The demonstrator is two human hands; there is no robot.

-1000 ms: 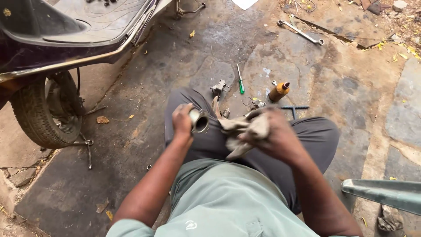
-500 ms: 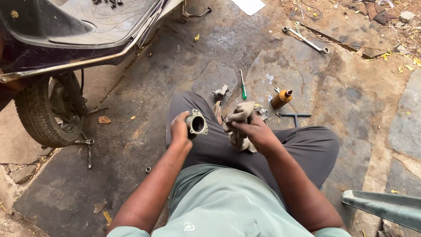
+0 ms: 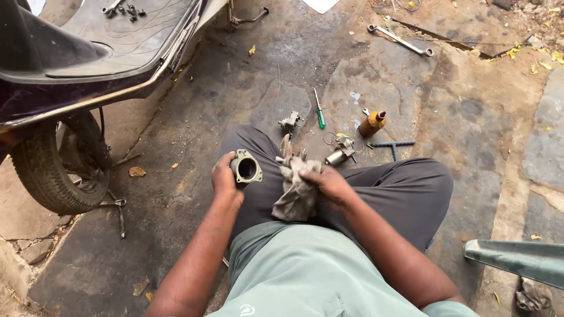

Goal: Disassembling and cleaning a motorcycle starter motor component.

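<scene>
Gripping a round metal flange part [image 3: 246, 169] with left hand [image 3: 225, 179], closed around its side, bore facing the camera, at frame centre. Just right of it, right hand [image 3: 332, 183] pinched a dirty rag [image 3: 296, 191] over the lap.

Left hand [image 3: 223, 179] holds a round metal part [image 3: 247, 168]; right hand [image 3: 330, 182] grips a dirty rag [image 3: 296, 191] on the lap.

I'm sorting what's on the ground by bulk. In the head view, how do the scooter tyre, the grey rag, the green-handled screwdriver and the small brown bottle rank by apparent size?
1. scooter tyre
2. grey rag, though nearer the camera
3. and 4. green-handled screwdriver and small brown bottle: longer versus thicker, too alike to rank.
</scene>
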